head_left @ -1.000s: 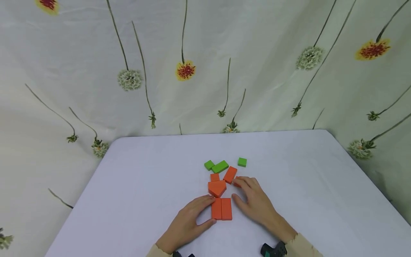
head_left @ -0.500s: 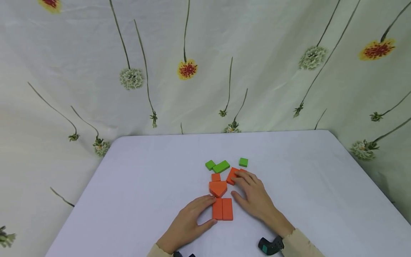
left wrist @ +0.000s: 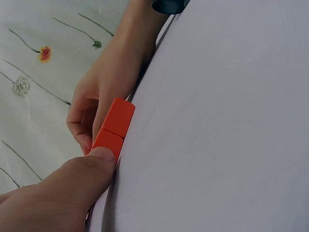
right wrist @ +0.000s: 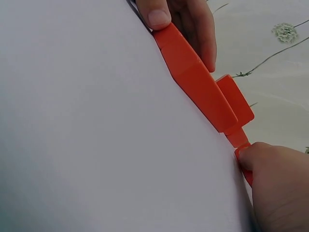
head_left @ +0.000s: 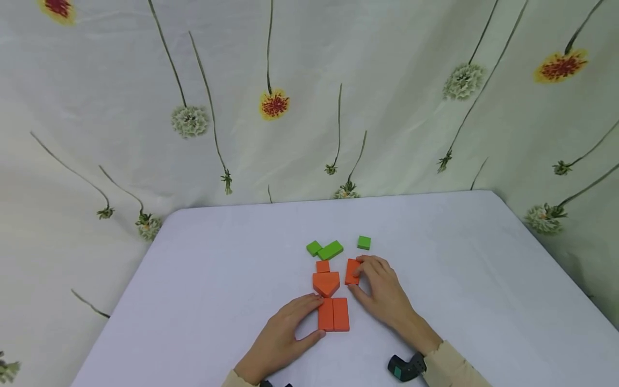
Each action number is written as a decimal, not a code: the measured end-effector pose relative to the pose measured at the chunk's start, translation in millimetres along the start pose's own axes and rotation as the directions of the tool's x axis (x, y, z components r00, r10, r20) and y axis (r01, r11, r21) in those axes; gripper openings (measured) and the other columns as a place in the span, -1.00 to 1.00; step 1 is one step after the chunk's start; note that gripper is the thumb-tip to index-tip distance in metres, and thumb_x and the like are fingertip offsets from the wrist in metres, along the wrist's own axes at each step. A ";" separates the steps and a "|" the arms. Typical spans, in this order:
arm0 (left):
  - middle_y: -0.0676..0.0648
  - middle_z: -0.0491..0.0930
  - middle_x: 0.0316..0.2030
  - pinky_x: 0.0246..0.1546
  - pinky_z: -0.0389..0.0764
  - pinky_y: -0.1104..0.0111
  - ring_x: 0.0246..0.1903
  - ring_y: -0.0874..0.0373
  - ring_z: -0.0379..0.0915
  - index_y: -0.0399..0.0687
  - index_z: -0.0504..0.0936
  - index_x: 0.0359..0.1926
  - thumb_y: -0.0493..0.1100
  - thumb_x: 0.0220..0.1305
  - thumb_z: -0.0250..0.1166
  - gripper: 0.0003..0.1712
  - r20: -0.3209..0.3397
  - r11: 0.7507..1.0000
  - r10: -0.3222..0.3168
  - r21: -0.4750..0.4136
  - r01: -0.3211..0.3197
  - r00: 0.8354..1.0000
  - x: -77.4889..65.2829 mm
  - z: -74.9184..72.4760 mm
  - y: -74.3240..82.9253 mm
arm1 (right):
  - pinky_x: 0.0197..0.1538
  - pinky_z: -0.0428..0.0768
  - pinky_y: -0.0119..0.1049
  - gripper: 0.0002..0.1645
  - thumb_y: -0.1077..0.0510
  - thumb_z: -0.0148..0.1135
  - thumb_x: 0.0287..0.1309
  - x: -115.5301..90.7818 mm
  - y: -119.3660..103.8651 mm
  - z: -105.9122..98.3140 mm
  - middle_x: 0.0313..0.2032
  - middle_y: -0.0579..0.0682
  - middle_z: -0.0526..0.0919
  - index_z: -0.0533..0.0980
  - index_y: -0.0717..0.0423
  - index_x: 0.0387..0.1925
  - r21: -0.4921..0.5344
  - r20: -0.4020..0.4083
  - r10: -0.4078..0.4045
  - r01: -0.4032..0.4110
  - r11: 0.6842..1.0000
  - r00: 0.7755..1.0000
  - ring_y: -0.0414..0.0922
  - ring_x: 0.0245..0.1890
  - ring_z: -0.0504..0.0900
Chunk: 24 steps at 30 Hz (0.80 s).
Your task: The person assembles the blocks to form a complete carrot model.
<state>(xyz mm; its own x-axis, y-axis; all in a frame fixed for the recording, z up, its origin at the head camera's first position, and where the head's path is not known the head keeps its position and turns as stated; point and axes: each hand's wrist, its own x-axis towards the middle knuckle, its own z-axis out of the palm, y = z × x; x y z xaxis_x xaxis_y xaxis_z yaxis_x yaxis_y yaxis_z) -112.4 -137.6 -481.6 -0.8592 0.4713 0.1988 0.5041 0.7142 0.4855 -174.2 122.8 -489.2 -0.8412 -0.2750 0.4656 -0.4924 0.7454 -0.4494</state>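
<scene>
Orange blocks held under two hands on a white table

Head view: On a white table, the left hand grips the left oblong block of a side-by-side pair, thumb at the near end and fingertips at the far one. Just beyond the pair lies a five-sided block, its point toward them, with a small square block behind it. To the right, the right hand pinches a third oblong block with thumb and finger; a sliver of more orange shows behind its fingers. Three green blocks sit farther back, two touching and one apart, before a flowered cloth.

Left wrist view: The left thumb presses the end of one block in the pair, its neighbor lying against it. Beyond, the right hand's fingers are curled.

Right wrist view: The right thumb is set against a mostly hidden orange block. The five-sided piece rises past the pair, whose end the other hand's thumb touches.
</scene>
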 end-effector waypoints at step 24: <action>0.11 0.51 0.37 0.39 0.49 0.13 0.41 0.15 0.37 0.05 0.52 0.41 0.11 0.30 0.46 -0.29 -0.016 1.000 0.012 0.004 -0.012 1.000 -1.3 0.4 0.4 | 0.33 0.42 0.30 -0.39 0.16 0.50 0.11 -1.2 2.0 -1.3 0.26 0.08 0.57 0.59 0.09 0.23 0.030 -0.002 0.021 -0.020 0.999 1.000 0.14 0.36 0.38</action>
<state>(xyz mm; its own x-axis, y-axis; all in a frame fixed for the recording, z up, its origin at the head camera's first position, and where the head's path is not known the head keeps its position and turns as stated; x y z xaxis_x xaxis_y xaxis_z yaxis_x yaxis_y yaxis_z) -111.0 -137.8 -482.0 -0.8545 0.4712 0.2185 0.5146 0.7108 0.4796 -173.9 125.4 -489.6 -0.8506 -0.2582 0.4581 -0.4816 0.7324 -0.4814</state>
